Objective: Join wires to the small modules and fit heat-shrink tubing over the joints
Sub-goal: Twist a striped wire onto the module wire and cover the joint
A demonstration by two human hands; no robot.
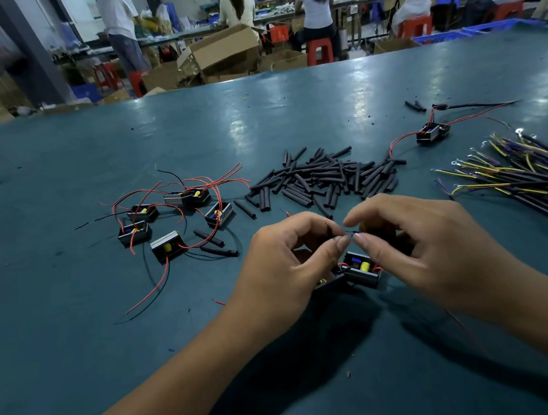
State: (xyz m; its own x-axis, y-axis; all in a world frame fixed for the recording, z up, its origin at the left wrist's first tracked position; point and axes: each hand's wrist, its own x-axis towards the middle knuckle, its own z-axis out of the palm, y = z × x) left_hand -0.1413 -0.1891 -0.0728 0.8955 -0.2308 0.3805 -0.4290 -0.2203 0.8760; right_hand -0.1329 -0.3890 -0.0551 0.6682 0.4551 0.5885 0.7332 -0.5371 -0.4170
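Pinching a thin wire end [350, 232] between thumb and forefinger, the left hand [293, 260] and right hand [418, 244] meet fingertip to fingertip above a small black module [363, 268] that rests on the green desk [76, 352] directly beneath them. A heap of black heat-shrink tubing pieces [324, 180] lies just beyond the hands. To the left, a cluster of modules with red and black leads [170, 216] sits on the desk; one further wired module [432, 132] lies far right. A bundle of yellow and dark wires [531, 175] fans along the right edge.
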